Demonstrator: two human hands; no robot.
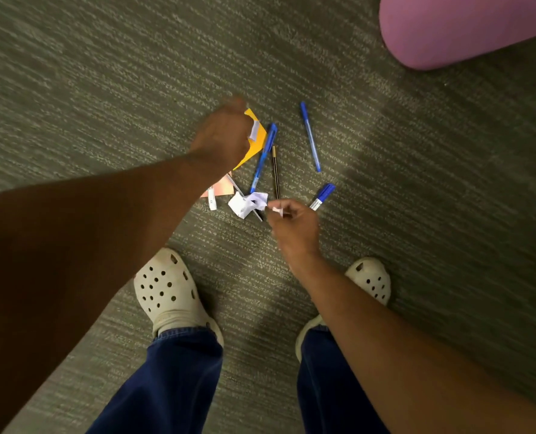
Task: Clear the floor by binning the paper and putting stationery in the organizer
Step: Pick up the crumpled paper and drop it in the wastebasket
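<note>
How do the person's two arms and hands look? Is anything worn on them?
Both forearms are bare, with no sleeve in view. The left hand and the right hand wear no gloves. No watch, ring or bracelet shows on either wrist, though motion blur softens the left hand.

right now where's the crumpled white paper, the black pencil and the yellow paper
crumpled white paper (pixel 247 204), head view, middle of the wad
black pencil (pixel 275 172), head view, mid shaft
yellow paper (pixel 258 137), head view, bare right part beside the left hand

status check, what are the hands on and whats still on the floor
Left hand closed on a white scrap over the yellow paper. Right hand pinching a small white scrap. Crumpled paper, blue pens still on carpet.
</note>
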